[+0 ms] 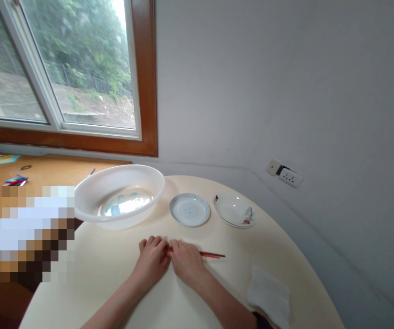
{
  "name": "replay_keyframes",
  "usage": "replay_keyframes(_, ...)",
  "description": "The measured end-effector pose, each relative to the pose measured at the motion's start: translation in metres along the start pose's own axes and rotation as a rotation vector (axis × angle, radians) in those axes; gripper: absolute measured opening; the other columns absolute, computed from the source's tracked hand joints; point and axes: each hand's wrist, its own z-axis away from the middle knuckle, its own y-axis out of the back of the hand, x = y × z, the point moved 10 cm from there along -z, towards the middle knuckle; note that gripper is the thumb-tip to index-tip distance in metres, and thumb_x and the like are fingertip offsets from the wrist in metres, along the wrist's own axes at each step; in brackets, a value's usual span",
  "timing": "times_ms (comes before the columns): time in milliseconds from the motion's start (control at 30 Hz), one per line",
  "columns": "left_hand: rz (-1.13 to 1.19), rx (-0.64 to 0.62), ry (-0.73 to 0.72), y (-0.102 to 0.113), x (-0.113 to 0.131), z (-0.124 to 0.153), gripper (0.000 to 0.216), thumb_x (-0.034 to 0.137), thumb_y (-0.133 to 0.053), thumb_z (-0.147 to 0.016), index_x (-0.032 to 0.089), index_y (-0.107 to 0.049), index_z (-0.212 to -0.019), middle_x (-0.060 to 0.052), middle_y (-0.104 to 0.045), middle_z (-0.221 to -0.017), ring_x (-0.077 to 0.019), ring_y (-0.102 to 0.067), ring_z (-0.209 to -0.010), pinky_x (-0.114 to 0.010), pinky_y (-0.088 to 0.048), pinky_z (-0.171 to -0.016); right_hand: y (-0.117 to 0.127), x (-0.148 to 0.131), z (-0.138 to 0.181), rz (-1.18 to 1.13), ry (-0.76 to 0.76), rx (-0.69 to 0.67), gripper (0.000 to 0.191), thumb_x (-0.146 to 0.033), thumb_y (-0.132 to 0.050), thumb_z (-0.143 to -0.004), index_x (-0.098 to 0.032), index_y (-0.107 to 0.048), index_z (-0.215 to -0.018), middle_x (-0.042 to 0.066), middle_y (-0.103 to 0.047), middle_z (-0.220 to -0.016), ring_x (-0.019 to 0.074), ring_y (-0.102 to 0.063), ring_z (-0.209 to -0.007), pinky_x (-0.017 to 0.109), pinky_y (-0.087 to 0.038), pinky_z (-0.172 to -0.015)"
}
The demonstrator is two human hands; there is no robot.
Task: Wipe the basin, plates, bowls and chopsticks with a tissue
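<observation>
A pair of red chopsticks (213, 254) lies across the near middle of the round table, their far ends pointing right. My right hand (187, 260) is closed over them, with the tips sticking out past it. Close against it on the left, my left hand (154, 252) has its fingers curled round the other end of the chopsticks, which its fingers mostly hide. Just beyond both hands sits a small pale blue patterned plate (189, 210). To the right of that plate are white dishes with red flowers (233, 209), which look stacked.
A large translucent plastic basin (119, 220) holding some water stands at the back left of the cream round table (80, 274). A folded white cloth (268, 294) lies at the right. Behind are a wooden desk (56, 171) with small items and a wall with a socket (291, 177).
</observation>
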Motion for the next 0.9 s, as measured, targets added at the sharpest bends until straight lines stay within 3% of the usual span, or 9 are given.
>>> replay_keyframes(500, -0.011, -0.043, 0.008, -0.001, 0.001, 0.0, 0.012, 0.011, -0.044, -0.073, 0.018, -0.054, -0.074, -0.004, -0.064, -0.081, -0.0194, -0.05, -0.082, -0.034, -0.027, -0.079, 0.008, -0.002, 0.004, -0.041, 0.022, -0.038, 0.024, -0.032, -0.038, -0.09, -0.018, -0.056, -0.098, 0.008, -0.068, -0.084, 0.0234, -0.066, -0.073, 0.03, -0.045, -0.059)
replay_keyframes(667, -0.098, -0.018, 0.078, 0.005, -0.004, 0.001, 0.011, 0.016, -0.045, -0.075, 0.018, -0.056, -0.073, -0.006, -0.064, -0.085, -0.0225, -0.051, -0.087, -0.038, -0.026, -0.081, 0.007, 0.0, 0.003, -0.053, 0.01, -0.036, 0.028, -0.036, -0.037, -0.091, -0.019, -0.06, -0.092, 0.007, -0.069, -0.084, 0.0228, -0.066, -0.072, 0.029, -0.045, -0.058)
replay_keyframes(900, -0.05, -0.042, 0.085, 0.0, -0.011, -0.002, 0.007, 0.016, -0.047, -0.073, 0.017, -0.054, -0.072, -0.009, -0.059, -0.084, -0.0228, -0.05, -0.083, -0.033, -0.036, -0.072, 0.008, 0.001, 0.004, -0.047, 0.012, -0.017, 0.03, -0.035, -0.036, -0.091, -0.018, -0.061, -0.087, 0.007, -0.069, -0.082, 0.0227, -0.066, -0.072, 0.029, -0.046, -0.058)
